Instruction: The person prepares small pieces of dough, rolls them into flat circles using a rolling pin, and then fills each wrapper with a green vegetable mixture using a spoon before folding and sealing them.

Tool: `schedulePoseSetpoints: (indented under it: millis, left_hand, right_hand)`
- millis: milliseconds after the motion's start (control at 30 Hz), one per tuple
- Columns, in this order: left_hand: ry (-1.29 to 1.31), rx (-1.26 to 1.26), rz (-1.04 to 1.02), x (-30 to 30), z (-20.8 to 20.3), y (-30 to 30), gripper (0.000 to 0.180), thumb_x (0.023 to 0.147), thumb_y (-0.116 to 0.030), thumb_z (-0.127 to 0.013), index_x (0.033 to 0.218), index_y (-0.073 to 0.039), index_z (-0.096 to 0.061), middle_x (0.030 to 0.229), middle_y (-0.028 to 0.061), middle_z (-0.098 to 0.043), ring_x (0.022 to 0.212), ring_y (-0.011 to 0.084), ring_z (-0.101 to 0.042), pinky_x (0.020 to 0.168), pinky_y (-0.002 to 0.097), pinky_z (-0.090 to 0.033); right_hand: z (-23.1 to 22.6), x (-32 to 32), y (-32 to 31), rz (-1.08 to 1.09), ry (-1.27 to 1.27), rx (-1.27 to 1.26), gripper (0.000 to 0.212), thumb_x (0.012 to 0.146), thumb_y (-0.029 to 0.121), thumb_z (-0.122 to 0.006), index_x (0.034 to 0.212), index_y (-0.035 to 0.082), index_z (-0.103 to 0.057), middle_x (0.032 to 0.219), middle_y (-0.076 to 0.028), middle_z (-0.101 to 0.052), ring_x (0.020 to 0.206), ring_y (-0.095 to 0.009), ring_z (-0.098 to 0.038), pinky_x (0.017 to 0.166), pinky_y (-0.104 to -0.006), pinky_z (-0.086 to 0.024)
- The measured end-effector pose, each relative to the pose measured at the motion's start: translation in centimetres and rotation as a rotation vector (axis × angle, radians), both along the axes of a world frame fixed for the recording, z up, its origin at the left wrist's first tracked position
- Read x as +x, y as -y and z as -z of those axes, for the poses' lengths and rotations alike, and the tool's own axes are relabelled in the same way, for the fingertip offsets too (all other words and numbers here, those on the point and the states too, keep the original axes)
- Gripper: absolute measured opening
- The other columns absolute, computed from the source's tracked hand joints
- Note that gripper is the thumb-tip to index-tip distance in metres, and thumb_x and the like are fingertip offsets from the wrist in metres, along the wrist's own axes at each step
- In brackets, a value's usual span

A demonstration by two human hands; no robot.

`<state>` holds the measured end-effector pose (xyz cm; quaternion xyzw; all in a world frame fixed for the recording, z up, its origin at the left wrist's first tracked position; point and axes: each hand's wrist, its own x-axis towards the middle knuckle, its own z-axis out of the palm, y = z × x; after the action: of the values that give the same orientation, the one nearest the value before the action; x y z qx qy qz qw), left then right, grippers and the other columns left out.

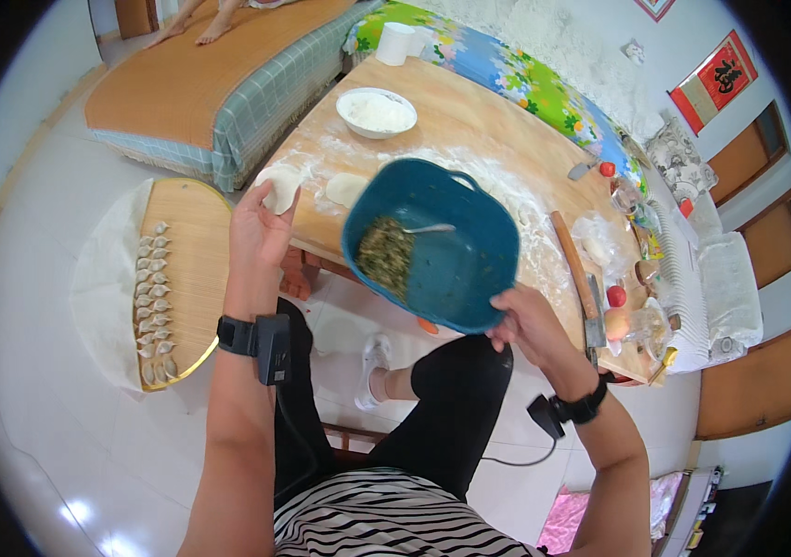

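We are holding a wrapper (281,188) in our left hand (261,227); the round of dough is lying across the upturned fingers, which are curling loosely under it, just off the near left edge of the table (451,116); our right hand (530,320) is closed on the near rim of the tub (432,243), tilting it toward us so that its open mouth is facing up at us; the tub is hanging over the table's near edge, partly above the floor; green filling (384,252) is sitting against the tub's lower left wall, and a spoon (425,228) is lying inside with its bowl touching the filling and its handle pointing right.

On the table a second wrapper (346,188) is lying flat near the near left corner, just beside the one we are holding; a white bowl (377,113) of flour is standing farther back along the left edge; loose flour is spreading across the middle; a rolling pin (572,262) is lying along the right side, running toward the near right corner; a white roll (395,43) is standing at the far corner.

To our left a round board (193,251) is resting on a white cloth on the floor; dumplings (152,302) are lying in two rows along its left rim, close together.
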<state>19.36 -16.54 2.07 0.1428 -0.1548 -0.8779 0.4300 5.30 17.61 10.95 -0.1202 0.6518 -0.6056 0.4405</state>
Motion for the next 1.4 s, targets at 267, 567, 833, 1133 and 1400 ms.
schedulePoseSetpoints:
  millis: [267,567,833,1133,1400]
  left_hand:
    - [0.009,0.008,-0.097,7.3,-1.7,1.2,0.024,0.093,-0.002,-0.050,0.116,0.007,-0.049,0.118,0.0156,-0.057,0.110,0.0262,-0.057,0.099,0.0387,-0.049]
    - [0.035,-0.105,0.010,11.2,0.6,5.4,0.027,0.093,-0.006,-0.054,0.117,0.005,-0.049,0.115,0.0170,-0.061,0.107,0.0274,-0.060,0.093,0.0385,-0.052]
    - [0.051,-0.114,0.006,10.1,1.2,6.1,0.027,0.095,-0.008,-0.051,0.118,0.006,-0.049,0.116,0.0175,-0.062,0.107,0.0265,-0.062,0.092,0.0370,-0.053]
    - [0.127,-0.197,0.065,9.6,0.2,5.2,0.029,0.094,-0.007,-0.052,0.119,0.006,-0.049,0.116,0.0163,-0.061,0.108,0.0253,-0.061,0.095,0.0347,-0.051]
    - [0.083,-0.163,0.161,7.4,0.8,4.9,0.028,0.092,-0.005,-0.052,0.118,0.007,-0.049,0.117,0.0168,-0.060,0.110,0.0268,-0.060,0.096,0.0380,-0.050]
  right_hand:
    - [3.2,0.2,14.9,-0.157,0.059,-0.119,0.021,0.084,0.016,-0.053,0.083,-0.005,-0.055,0.059,-0.011,-0.055,0.054,-0.018,-0.056,0.045,-0.0315,-0.050]
    - [5.6,1.7,21.2,-0.313,-0.025,-0.081,0.027,0.085,0.020,-0.055,0.087,-0.007,-0.057,0.065,-0.014,-0.060,0.045,-0.017,-0.053,0.042,-0.0321,-0.049]
    - [10.1,-6.4,22.2,-0.458,-1.543,0.355,0.054,0.092,0.039,-0.049,0.137,0.010,-0.045,0.146,-0.019,-0.035,0.136,-0.038,-0.030,0.106,-0.0575,-0.030]
    - [10.6,-5.3,21.4,-0.647,-1.574,0.461,0.056,0.096,0.043,-0.041,0.144,0.016,-0.033,0.151,-0.014,-0.027,0.139,-0.039,-0.025,0.106,-0.0659,-0.021]
    - [10.1,-5.8,13.0,-0.642,-1.563,0.526,0.053,0.097,0.042,-0.041,0.145,0.020,-0.033,0.152,-0.013,-0.026,0.141,-0.036,-0.021,0.108,-0.0632,-0.021]
